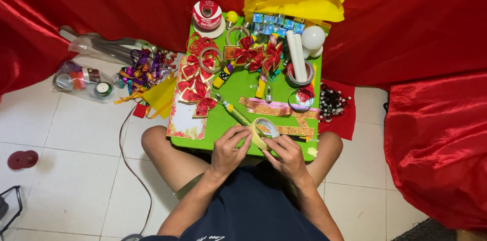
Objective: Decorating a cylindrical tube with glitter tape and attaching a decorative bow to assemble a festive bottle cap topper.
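Head view looks straight down on a person sitting on a tiled floor with a small green table [233, 94] over the lap. Both hands meet at its near edge on a yellow tape roll [264, 132] held upright — the left hand [228, 150] has its fingers curled round the roll's left rim, and the right hand [286, 155] pinches the roll's lower right edge between thumb and fingertips. Just behind the roll lie glitter strips [276, 109] in gold and pink, and a glue gun [231, 112] slants in from the left, its tip close to the left fingers. A patterned card [185, 119] topped with red bows [195, 81] crowds the table's left side; more bows [256, 53] sit at the middle. White sticks stand in a round tin [299, 76] on the right, beside a white bulb [313, 37]. A red ribbon spool [207, 15] and yellow paper [294, 5] fill the far edge. Off the table — a clear bag [83, 81] holding small rolls lies on the floor at left, next to a tangle of coloured ribbons [144, 68]. Dark beads [332, 101] rest on a red cloth at right. Red fabric [406, 28] hangs all round.
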